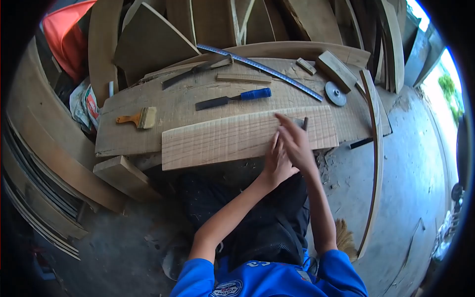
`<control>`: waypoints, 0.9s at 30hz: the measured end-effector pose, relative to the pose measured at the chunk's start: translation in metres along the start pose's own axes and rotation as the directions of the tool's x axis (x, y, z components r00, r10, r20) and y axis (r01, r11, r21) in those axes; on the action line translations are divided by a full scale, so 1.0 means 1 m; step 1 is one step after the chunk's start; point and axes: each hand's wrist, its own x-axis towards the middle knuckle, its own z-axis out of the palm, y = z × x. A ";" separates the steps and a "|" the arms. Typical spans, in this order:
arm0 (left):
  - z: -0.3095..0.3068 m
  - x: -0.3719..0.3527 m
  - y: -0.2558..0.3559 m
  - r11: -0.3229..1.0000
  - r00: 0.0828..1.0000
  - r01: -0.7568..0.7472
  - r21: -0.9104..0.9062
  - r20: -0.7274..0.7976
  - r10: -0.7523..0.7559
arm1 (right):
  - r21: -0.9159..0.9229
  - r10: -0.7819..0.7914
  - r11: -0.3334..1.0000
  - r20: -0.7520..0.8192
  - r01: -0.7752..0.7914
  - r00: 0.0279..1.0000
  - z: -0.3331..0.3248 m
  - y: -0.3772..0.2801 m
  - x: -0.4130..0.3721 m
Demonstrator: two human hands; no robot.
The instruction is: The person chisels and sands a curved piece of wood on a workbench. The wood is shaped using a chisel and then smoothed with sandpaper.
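Note:
A pale, grained wooden board (217, 141) lies across the near edge of the workbench, just over my lap. My right hand (298, 143) crosses above my left hand (278, 161) near the board's right half, index finger stretched toward its far edge. My left hand's fingers are bunched together over the near edge, partly covered by the right. Beyond my right knuckles a short dark rod-like piece (305, 123) sticks up beside a small grey patch; I cannot tell what tool it belongs to. Behind the board lies a blue-handled chisel (232, 99).
On the wooden workbench (123, 99) lie a paintbrush (138, 119), a long steel ruler (262, 69), a dark-bladed tool (190, 72), a wood strip (243, 78), a wooden block (337, 70) and a grey disc (336, 93). A curved strip (374, 163) leans at right. Boards (59, 143) stack left.

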 end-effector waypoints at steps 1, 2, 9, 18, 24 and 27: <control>-0.003 0.000 0.000 0.995 0.995 0.028 -0.093 -0.088 -0.036 | -0.041 0.102 0.994 0.053 -0.100 0.993 0.012 -0.003 0.007; -0.007 0.001 0.002 0.994 0.990 0.056 0.094 0.121 -0.068 | -0.141 -0.020 0.990 -0.074 0.010 0.997 0.020 0.026 0.010; -0.163 -0.101 -0.031 0.959 0.963 0.266 -0.098 0.073 -0.259 | -0.265 -0.123 0.960 -0.091 0.095 0.988 -0.005 0.066 -0.002; -0.124 -0.172 -0.201 0.899 0.845 0.424 -0.106 -0.310 -0.435 | -0.904 0.033 0.378 -0.202 -0.200 0.979 -0.016 0.069 -0.001; -0.103 -0.164 -0.203 0.814 0.748 0.461 -0.353 -0.339 -0.571 | -0.755 -0.226 0.632 0.036 0.174 0.973 0.140 0.005 0.004; -0.103 -0.168 -0.205 0.811 0.747 0.485 -0.327 -0.328 -0.579 | -0.631 -0.426 0.637 0.191 0.443 0.884 0.206 -0.023 -0.010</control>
